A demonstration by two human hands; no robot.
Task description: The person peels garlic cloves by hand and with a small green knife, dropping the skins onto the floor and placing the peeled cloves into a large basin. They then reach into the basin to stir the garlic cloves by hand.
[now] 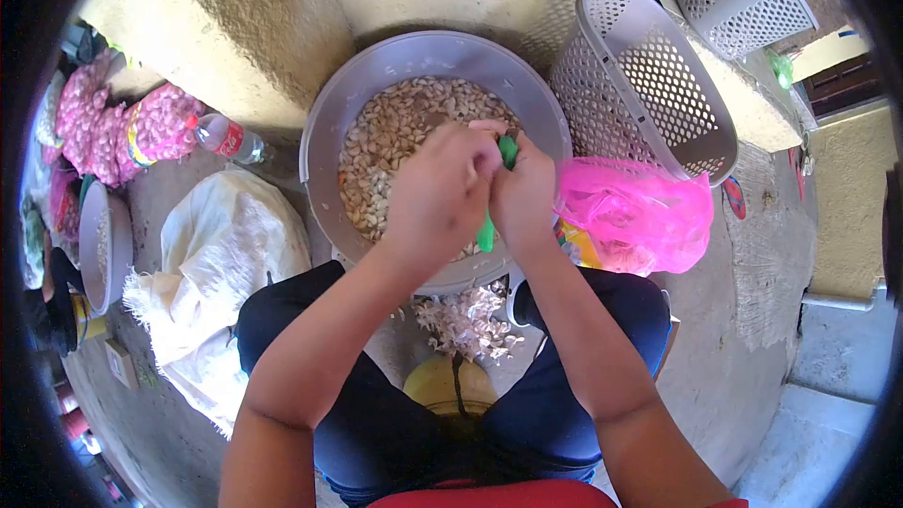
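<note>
Over a large grey basin my two hands meet, close together. My right hand is closed around a knife with a green handle; its blade is mostly hidden. My left hand presses up against it with curled fingers, and whatever it pinches is too covered to make out. Below them the basin holds a heap of pale garlic cloves, seemingly in water. Papery garlic skins lie between my legs, in front of the basin.
A tall perforated grey basket and a bright pink plastic bag stand right of the basin. To the left are a white woven sack, a plastic bottle, pink net bags of garlic and a smaller basin.
</note>
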